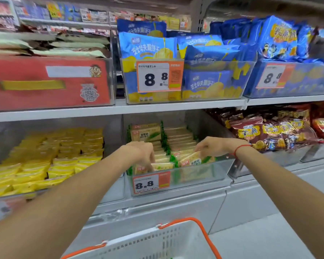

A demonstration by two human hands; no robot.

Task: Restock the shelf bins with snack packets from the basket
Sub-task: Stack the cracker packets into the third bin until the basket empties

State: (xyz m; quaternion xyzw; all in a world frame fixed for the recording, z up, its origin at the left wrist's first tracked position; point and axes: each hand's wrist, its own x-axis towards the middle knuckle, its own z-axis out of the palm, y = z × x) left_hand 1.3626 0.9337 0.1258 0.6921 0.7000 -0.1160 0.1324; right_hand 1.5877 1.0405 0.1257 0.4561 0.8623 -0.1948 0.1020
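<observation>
A clear bin point(204, 171) on the lower shelf holds rows of cream and green cracker packets point(178, 136). My left hand point(144, 153) reaches into its front left corner, fingers curled down on a front packet point(162, 166). On the right side of the bin, my right hand point(210, 145) pinches another cream and green packet point(190, 158) at its top edge. A white basket point(157, 242) with orange handles stands below, near the bottom edge; its contents are hidden apart from a speck of green.
A bin of yellow packets point(45, 161) sits to the left, brown and red packets point(269, 129) to the right. The upper shelf carries blue packet bins point(176, 71) and a red box point(49, 83). An 8.8 price tag point(151, 182) hangs on the bin front.
</observation>
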